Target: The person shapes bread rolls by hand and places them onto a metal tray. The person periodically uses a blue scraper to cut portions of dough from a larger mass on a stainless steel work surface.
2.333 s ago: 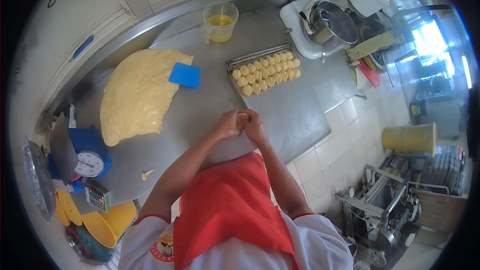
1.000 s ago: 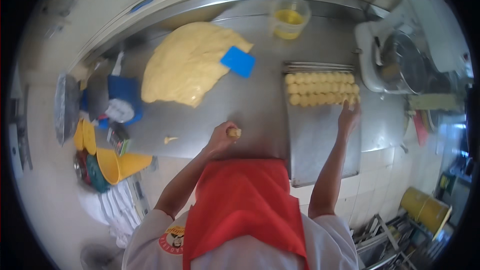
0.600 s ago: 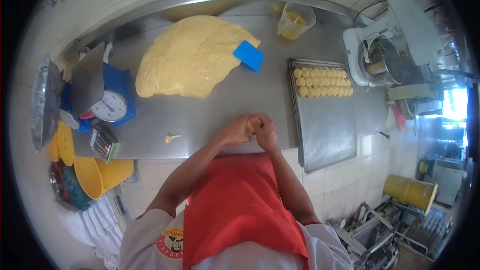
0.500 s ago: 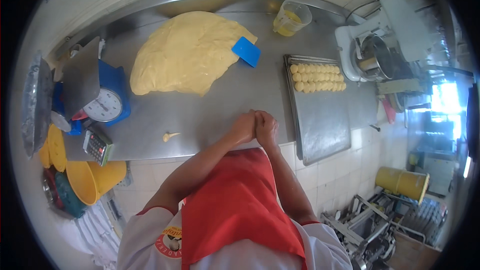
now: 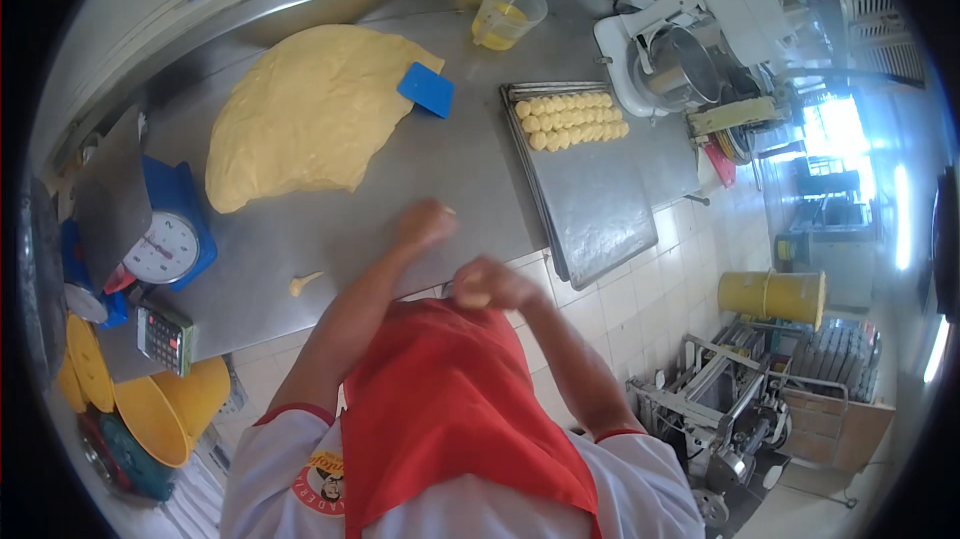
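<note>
The left hand rests low over the steel worktable, fingers curled, with a small pale tip of dough showing at its right edge; motion blur hides whether the fingers actually grip it. The right hand is apart from the left, nearer the person and just past the table's near edge, above the red apron. It is closed loosely round a small piece of dough, whose yellow shows at the underside of the hand.

Far and left of the hands lies the large yellow dough mass, spread on the table, with a blue plastic scraper touching its right edge. To the right sits a metal baking tray, its far end filled with rows of small dough balls. A clear measuring jug with yellow liquid stands at the far side, and a stand mixer beyond the tray. A small dough scrap lies on the table near left, close to a blue dial scale, with a yellow bowl below the table edge.
</note>
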`<state>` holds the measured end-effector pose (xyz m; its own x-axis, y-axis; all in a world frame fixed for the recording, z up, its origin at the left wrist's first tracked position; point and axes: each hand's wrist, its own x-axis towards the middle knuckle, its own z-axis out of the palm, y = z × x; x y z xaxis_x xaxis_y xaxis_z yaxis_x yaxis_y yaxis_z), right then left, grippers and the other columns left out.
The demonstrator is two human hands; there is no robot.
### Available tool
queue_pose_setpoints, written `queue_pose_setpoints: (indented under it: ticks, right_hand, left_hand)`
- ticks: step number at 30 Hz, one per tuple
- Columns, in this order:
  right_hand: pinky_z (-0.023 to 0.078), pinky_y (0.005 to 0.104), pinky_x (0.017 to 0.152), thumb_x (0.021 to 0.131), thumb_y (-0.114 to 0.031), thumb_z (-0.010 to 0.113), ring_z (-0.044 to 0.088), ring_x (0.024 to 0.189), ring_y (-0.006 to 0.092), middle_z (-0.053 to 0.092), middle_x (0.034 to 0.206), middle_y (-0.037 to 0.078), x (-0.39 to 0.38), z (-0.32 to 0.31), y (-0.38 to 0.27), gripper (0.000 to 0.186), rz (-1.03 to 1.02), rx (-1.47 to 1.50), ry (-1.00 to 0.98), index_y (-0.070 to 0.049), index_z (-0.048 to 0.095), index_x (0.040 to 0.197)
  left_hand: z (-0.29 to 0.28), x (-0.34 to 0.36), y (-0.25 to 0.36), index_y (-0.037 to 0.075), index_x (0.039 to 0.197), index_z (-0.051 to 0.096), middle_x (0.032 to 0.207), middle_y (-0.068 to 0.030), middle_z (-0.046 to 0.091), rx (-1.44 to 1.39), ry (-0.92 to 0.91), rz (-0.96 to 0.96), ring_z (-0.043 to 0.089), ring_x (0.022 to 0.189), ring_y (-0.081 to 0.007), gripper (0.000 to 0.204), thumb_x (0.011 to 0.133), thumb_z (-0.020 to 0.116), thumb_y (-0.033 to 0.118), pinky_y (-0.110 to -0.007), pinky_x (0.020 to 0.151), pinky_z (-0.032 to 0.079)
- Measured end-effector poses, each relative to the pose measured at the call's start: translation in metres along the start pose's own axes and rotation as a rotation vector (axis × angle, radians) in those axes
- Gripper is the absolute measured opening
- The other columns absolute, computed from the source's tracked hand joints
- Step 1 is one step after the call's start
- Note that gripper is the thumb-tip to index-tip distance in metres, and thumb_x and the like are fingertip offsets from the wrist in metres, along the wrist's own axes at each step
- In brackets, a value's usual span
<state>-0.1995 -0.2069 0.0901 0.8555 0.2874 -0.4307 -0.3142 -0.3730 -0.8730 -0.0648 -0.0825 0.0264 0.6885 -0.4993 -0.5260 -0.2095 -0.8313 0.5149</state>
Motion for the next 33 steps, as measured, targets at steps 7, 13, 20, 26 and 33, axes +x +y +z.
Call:
queue_pose_setpoints:
  ticks: [7,13,20,26,33]
  right_hand:
    - [0.051,0.0374,0.071,0.090,-0.013,0.055,0.063,0.078,0.0234,0.063,0.105,0.015,0.016,-0.078,0.106,0.027,0.114,0.314,1.038,0.001,0.060,0.112]
    - [0.049,0.0440,0.080,0.085,-0.011,0.064,0.062,0.094,0.0381,0.065,0.098,0.020,0.065,-0.165,0.164,0.025,0.095,-0.222,1.196,-0.002,0.059,0.107]
    - [0.048,0.0462,0.082,0.083,-0.043,0.073,0.057,0.102,0.0360,0.060,0.105,0.017,0.080,-0.171,0.149,0.052,0.069,-0.538,1.134,-0.002,0.062,0.112]
    - [0.049,0.0418,0.075,0.081,-0.017,0.074,0.060,0.092,0.0310,0.058,0.107,0.018,0.036,-0.118,0.112,0.043,0.010,-0.437,1.101,-0.002,0.060,0.118]
    - [0.051,0.0391,0.074,0.085,-0.016,0.069,0.064,0.083,0.0284,0.065,0.097,0.015,0.092,-0.068,0.058,0.027,0.003,-0.201,0.841,-0.002,0.067,0.107]
  left_hand:
    - [-0.027,-0.050,-0.121,0.000,0.110,0.062,0.112,-0.0233,0.064,-0.235,0.347,0.009,0.060,0.108,-0.0381,0.052,0.081,0.071,0.043,-0.045,0.090,0.047]
    - [0.011,-0.140,-0.201,0.003,0.119,0.059,0.102,-0.0200,0.068,-0.337,0.615,-0.410,0.066,0.095,-0.0320,0.039,0.087,0.066,0.025,-0.041,0.083,0.050]
    - [0.053,-0.195,-0.226,0.012,0.123,0.061,0.105,-0.0138,0.067,-0.127,0.786,-0.580,0.069,0.081,-0.0221,0.049,0.077,0.078,0.017,-0.035,0.072,0.055]
    - [0.018,-0.147,-0.220,0.004,0.099,0.070,0.089,-0.0172,0.070,-0.427,0.821,-0.587,0.069,0.084,-0.0286,0.030,0.074,0.076,0.018,-0.038,0.072,0.054]
    - [-0.049,-0.019,-0.226,-0.002,0.088,0.064,0.090,-0.0181,0.069,-0.482,1.251,-0.584,0.067,0.085,-0.0294,0.028,0.076,0.069,0.022,-0.039,0.074,0.052]
